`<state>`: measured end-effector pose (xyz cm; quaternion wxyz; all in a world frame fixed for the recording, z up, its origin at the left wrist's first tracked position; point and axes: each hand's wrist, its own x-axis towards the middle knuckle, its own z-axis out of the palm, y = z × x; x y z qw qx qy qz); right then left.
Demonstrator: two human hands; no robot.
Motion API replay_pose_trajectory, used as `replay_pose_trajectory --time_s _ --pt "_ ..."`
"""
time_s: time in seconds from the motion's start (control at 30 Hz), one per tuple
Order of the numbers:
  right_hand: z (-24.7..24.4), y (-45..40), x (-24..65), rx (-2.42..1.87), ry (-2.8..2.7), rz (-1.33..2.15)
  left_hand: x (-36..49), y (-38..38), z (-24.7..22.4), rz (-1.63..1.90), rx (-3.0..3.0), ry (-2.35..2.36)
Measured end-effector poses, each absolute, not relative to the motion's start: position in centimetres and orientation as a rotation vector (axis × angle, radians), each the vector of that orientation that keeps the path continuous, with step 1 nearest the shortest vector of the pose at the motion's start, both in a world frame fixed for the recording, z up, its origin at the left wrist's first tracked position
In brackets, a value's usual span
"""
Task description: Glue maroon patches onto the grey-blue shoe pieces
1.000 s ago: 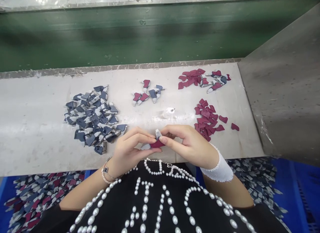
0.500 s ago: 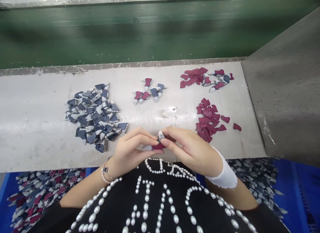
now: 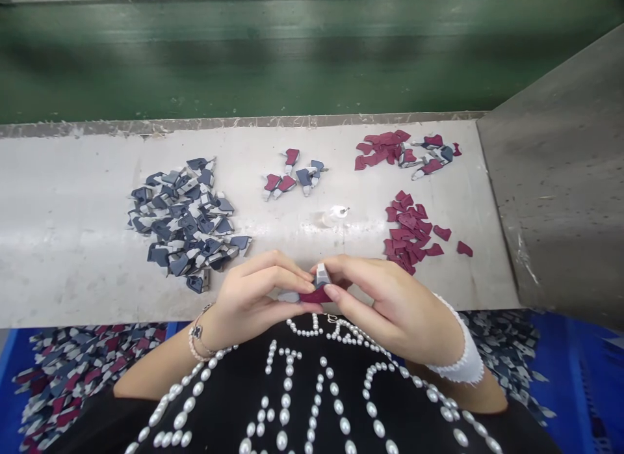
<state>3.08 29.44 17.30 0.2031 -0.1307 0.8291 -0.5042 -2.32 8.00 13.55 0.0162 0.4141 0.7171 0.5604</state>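
Observation:
Between my two hands, just past the table's near edge, is a small grey plastic part with a maroon piece (image 3: 314,295) on its side. My left hand (image 3: 260,294) pinches it from the left, with a pale grey tip showing below the fingers. Thumb and fingers of my right hand (image 3: 385,304) close on its other end, beside an upright light-grey tip. Fingers hide much of the part. To the left lies a heap of grey and dark-blue parts (image 3: 188,223); to the right, a pile of loose maroon pieces (image 3: 408,233).
A small group of parts (image 3: 292,174), some with maroon pieces, lies mid-table near a white peg (image 3: 337,213). More maroon pieces (image 3: 383,148) and parts sit far right. A metal panel (image 3: 560,168) bounds the right. Blue bins (image 3: 560,350) hold parts below. A green belt (image 3: 292,57) runs behind.
My right hand has shifted slightly right and its wrist has turned. The held part has moved slightly down and right, showing more of its maroon side and upright grey tip.

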Motion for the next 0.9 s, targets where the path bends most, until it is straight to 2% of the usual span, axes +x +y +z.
replay_pose_trajectory --time_s 0.37,0.63,0.9 --pt "17.6 28.6 3.0 -0.245 2.338 -1.36 -2.1 7.7 13.2 1.71 1.273 2.265" --pt "16.8 28.8 3.2 -0.359 2.334 -1.355 -2.1 7.6 12.4 1.764 1.147 2.289" --pt "16.1 27.8 4.1 -0.418 2.726 -1.16 -2.1 7.8 12.9 1.419 0.833 2.364"
